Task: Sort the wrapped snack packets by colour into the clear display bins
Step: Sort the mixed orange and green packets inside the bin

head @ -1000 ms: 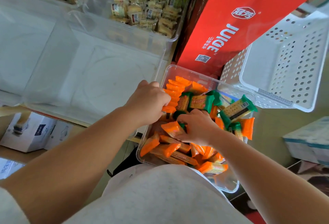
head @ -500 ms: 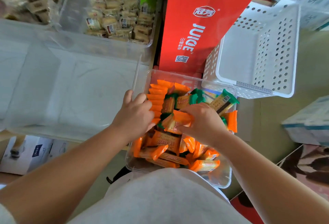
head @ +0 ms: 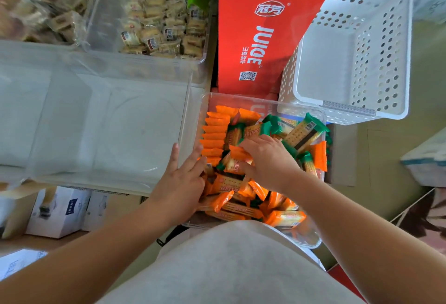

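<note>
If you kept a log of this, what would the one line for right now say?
stage: sorting in mixed bin | left hand: open, at orange row | right hand: shut on orange packet | big clear bin: no packets

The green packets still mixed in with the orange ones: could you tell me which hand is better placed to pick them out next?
Probably the right hand: it rests among the green packets. The left hand lies beside the orange row.

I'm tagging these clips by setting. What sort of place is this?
Probably a small shop or its stockroom. Clear display bins hold bulk wrapped snacks, a red juice carton stands beside an empty white basket, and boxed goods sit below.
</note>
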Motion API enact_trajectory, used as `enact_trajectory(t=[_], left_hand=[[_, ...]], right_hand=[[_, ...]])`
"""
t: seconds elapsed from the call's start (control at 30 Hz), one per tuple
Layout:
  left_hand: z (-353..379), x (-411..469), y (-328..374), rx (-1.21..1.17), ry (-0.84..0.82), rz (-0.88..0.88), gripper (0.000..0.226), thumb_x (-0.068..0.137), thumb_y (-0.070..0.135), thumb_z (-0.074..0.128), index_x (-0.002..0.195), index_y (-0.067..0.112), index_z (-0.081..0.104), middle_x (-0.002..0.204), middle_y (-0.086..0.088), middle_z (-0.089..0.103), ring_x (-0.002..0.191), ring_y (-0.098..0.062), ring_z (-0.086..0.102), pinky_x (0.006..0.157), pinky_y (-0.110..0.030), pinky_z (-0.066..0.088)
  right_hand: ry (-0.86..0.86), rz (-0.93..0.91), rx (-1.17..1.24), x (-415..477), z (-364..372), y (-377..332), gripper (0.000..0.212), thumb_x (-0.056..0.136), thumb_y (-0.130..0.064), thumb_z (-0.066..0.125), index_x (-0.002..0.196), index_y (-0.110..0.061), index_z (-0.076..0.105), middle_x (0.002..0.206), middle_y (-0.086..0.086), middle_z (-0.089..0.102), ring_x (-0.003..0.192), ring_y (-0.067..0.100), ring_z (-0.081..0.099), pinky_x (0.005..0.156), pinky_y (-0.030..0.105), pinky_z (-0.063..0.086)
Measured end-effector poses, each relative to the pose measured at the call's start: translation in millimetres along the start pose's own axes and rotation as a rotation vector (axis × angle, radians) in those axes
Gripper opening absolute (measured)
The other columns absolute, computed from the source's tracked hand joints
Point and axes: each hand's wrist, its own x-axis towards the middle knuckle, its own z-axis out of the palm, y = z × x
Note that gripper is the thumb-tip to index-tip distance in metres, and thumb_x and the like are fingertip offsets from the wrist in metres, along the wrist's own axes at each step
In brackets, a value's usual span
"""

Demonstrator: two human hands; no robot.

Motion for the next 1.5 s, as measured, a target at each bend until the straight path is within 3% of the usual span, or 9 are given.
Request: enact_trajectory(t=[0.13,0.3,0.47,0.63,0.77,0.97,1.17,1.33,1.5], left_hand=[[-3,4,9,-0.05,0.029,0.01,0.021,0.092,0.03,0.06,0.111,0.024,0.067,0.14,-0.002,0.049,0.15,-0.028,0.012,0.111,-0.07,-0.018],[-7,4,7,-0.152,0.21,0.077,0.006,0.083,0.017,0.066,0.088,0.019,0.067,0.083,0.001,0.062,0.099,-0.022,0.059,0.119,-0.063,0.001],[-8,23,-4,-0.241,0.351,0.043,0.013,0.087,0.015,0.061,0.092,0.019,0.072,0.081,0.003,0.069,0.101,-0.021,0.06,0.119,-0.056,-0.001],[-12,42,-7,-0.164,0.431,0.176,0.019,0.071,0.005,0.079,0.064,0.018,0.067,0.062,0.002,0.062,0.077,-0.026,0.057,0.091,-0.045,0.041],[-17,51,-12,-0.091,0.457,0.18,0.017,0.065,0.01,0.085,0.062,0.017,0.07,0.07,-0.002,0.059,0.083,-0.029,0.054,0.079,-0.04,0.035],[-12,31,-32,-0.187,0.424,0.045,0.016,0.066,0.024,0.088,0.077,0.018,0.077,0.113,-0.009,0.067,0.124,-0.033,0.05,0.108,-0.058,0.029],[6,-3,-36,-0.446,0.596,0.042,0.014,0.082,0.018,0.071,0.095,0.014,0.072,0.1,0.0,0.07,0.105,-0.026,0.061,0.095,-0.042,0.034],[13,-9,-32,-0.407,0.484,0.111,0.025,0.08,0.036,0.073,0.097,0.018,0.071,0.106,0.001,0.071,0.115,-0.028,0.058,0.104,-0.048,0.029],[5,7,-24,-0.259,0.294,0.16,0.021,0.089,0.031,0.067,0.107,0.024,0.075,0.115,0.004,0.069,0.137,-0.025,0.042,0.111,-0.066,-0.009]], right_hand=[[0.028,0.001,0.107,-6,0,6,0.014,0.091,-0.035,0.066,0.101,-0.026,0.062,0.089,-0.015,0.056,0.088,0.014,0.048,0.087,0.041,0.049],[0.036,-0.013,0.175,-15,1,11,0.017,0.089,-0.035,0.069,0.104,-0.027,0.065,0.092,-0.009,0.066,0.089,0.019,0.055,0.084,0.043,0.051],[0.051,-0.048,0.139,-23,7,10,0.028,0.087,-0.039,0.071,0.113,-0.029,0.066,0.097,-0.009,0.067,0.093,0.019,0.058,0.086,0.046,0.051],[0.124,-0.061,0.169,-29,9,7,0.029,0.086,-0.034,0.075,0.113,-0.026,0.07,0.097,-0.004,0.063,0.091,0.022,0.059,0.083,0.045,0.053],[0.131,-0.079,0.22,-32,5,2,0.022,0.086,-0.028,0.074,0.106,-0.021,0.073,0.092,-0.003,0.061,0.083,0.019,0.059,0.074,0.042,0.055],[0.014,-0.141,0.288,-22,5,-20,0.028,0.086,-0.023,0.074,0.113,-0.02,0.071,0.097,-0.009,0.058,0.082,0.013,0.057,0.074,0.033,0.054],[-0.046,-0.023,0.157,2,26,-56,0.028,0.082,-0.025,0.077,0.098,-0.021,0.055,0.097,0.0,0.065,0.085,0.023,0.06,0.07,0.033,0.049],[-0.096,-0.004,0.14,6,44,-71,0.019,0.083,-0.021,0.075,0.097,-0.018,0.063,0.099,0.001,0.068,0.091,0.023,0.062,0.079,0.034,0.05],[0.087,0.056,0.263,-22,29,-65,0.02,0.08,-0.019,0.078,0.098,-0.012,0.072,0.089,0.001,0.068,0.08,0.018,0.062,0.071,0.034,0.054]])
